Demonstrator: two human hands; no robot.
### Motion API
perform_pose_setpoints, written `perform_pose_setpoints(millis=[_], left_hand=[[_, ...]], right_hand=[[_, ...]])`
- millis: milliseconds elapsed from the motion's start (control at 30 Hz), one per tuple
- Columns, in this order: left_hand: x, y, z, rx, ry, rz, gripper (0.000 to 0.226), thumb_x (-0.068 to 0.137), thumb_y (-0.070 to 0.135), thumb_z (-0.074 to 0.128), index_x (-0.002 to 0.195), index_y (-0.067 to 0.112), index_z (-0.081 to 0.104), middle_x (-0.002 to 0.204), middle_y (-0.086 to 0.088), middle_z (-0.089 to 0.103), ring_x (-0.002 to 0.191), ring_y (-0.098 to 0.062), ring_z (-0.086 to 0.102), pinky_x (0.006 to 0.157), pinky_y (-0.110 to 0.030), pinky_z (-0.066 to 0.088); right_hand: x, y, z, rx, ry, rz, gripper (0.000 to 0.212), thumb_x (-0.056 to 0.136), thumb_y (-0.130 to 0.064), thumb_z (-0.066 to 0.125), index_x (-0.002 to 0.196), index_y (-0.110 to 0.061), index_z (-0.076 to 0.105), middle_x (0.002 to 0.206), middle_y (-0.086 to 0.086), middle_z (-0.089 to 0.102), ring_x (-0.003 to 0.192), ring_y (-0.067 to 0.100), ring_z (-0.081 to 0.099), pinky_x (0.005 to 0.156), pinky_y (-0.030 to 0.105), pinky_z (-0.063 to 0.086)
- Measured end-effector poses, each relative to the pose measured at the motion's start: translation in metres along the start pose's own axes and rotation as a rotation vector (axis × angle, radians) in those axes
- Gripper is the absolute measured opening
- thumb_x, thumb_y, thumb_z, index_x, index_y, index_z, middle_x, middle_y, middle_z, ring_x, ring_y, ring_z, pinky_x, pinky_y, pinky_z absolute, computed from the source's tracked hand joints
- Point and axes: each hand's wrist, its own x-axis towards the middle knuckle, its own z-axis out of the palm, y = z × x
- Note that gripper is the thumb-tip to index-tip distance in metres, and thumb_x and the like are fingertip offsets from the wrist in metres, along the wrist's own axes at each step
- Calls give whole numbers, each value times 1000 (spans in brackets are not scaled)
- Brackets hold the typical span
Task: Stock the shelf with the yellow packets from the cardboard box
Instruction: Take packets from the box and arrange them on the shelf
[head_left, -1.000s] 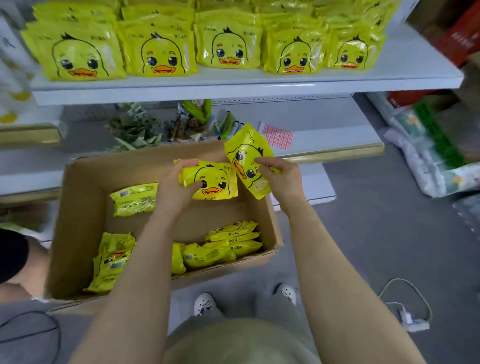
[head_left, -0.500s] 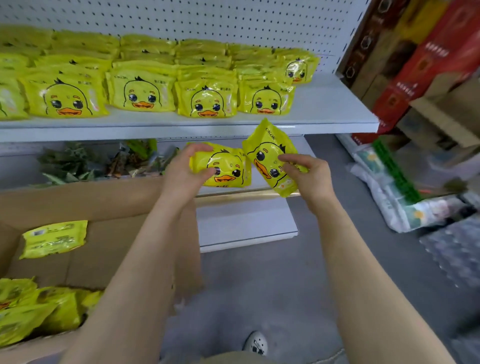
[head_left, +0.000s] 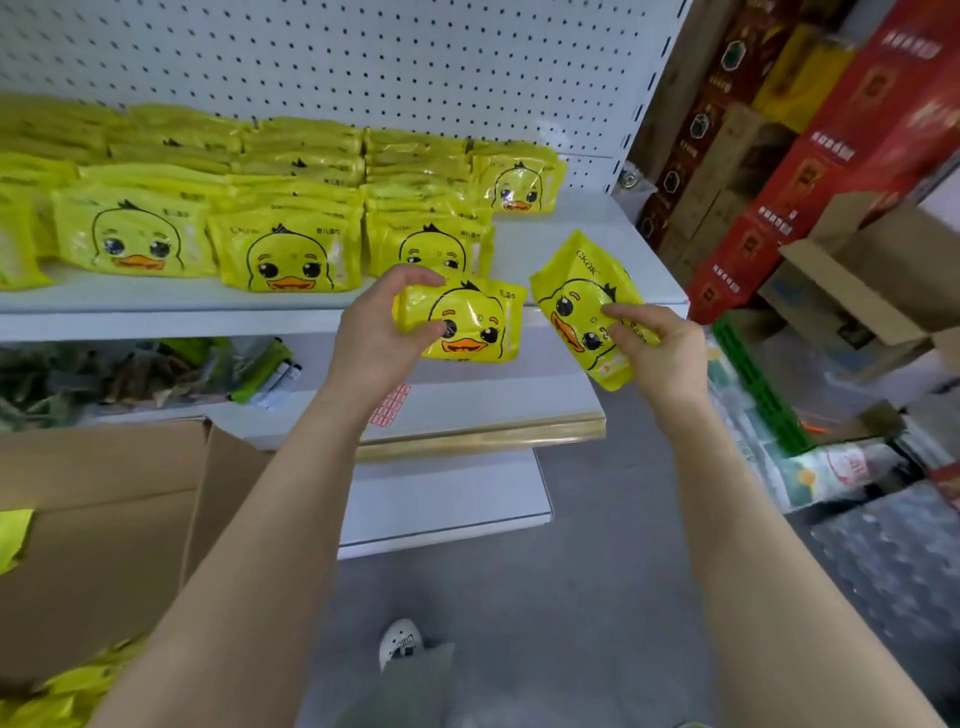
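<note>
Currently two glossy yellow duck-face packets are held in front of the white metal shelf (head_left: 582, 249) edge. Left hand (head_left: 379, 332) grips the level yellow packet (head_left: 467, 325), thumb on its face, fingers curled over its top edge. Right hand (head_left: 654, 348) pinches the tilted yellow packet (head_left: 582, 301), just right of the first. Stocked yellow packets (head_left: 291, 254) sit in rows on the shelf, right end bare. Brown cardboard box (head_left: 104, 545) at lower left, loose yellow packets (head_left: 57, 691) inside.
</note>
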Motion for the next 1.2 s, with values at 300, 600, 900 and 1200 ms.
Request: perform_pose_setpoints(millis=[300,600,900,1200], left_hand=[[91,9,41,-30,-22,49,37,80,15,74,110,32,61,114,22,58,110,8,42,79,3,28],[140,2,61,-32,-18,-5,36,81,16,74,111,31,61,117,20,54,111,5,39,80,-11,30],[157,-2,82,-7,105,-51,38,78,15,77,108,32,62,116,22,58,119,-1,45,94,-15,35],[160,4,104,24,235,-86,39,77,17,78,107,36,62,114,26,56,102,-1,55,83,-28,47]], right_hand=[[97,11,6,-69,-32,-46,27,87,-7,66,98,-29,73,107,-6,64,100,7,59,82,11,41],[203,29,40,-261,-176,-128,28,85,-12,67,93,-39,73,111,-4,67,98,17,62,88,36,49],[307,35,100,-419,-467,-273,27,83,-10,65,103,-27,76,115,-2,67,103,18,59,83,25,45],[361,51,138,-454,-534,-365,25,85,-7,66,92,-30,76,113,-4,66,109,22,56,85,23,39]])
